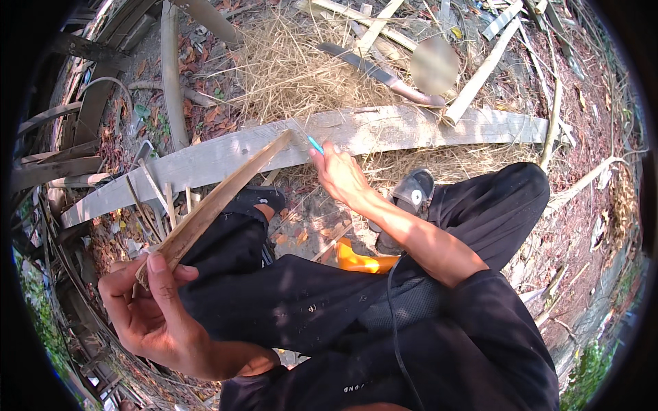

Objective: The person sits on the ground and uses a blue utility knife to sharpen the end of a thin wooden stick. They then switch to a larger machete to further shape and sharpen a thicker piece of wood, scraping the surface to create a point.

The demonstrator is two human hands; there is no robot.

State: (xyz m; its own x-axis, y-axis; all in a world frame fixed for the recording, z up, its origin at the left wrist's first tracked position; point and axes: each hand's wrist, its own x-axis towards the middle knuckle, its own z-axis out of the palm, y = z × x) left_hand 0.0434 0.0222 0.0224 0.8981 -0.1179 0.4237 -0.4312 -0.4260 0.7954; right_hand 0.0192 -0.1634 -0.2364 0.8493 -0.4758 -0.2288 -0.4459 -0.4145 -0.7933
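Note:
My left hand (154,308) pinches the near end of a flat, tan wooden strip (223,195) between thumb and fingers. The strip slants up and away to the right, its far end over a long grey plank (384,130). My right hand (339,175) is closed around a thin light-blue, pen-like tool (314,144). This tool points toward the strip's far end, close beside it; whether they touch I cannot tell. My fingers cover most of the tool, so its exact kind is unclear.
Beyond the plank lie a machete (370,72) with a wooden handle, a heap of dry straw (295,75) and split bamboo pieces (483,72). An orange plastic object (363,260) rests between my legs. Thin sticks (161,195) lean against the plank's left part. A dark cord (394,308) crosses my lap.

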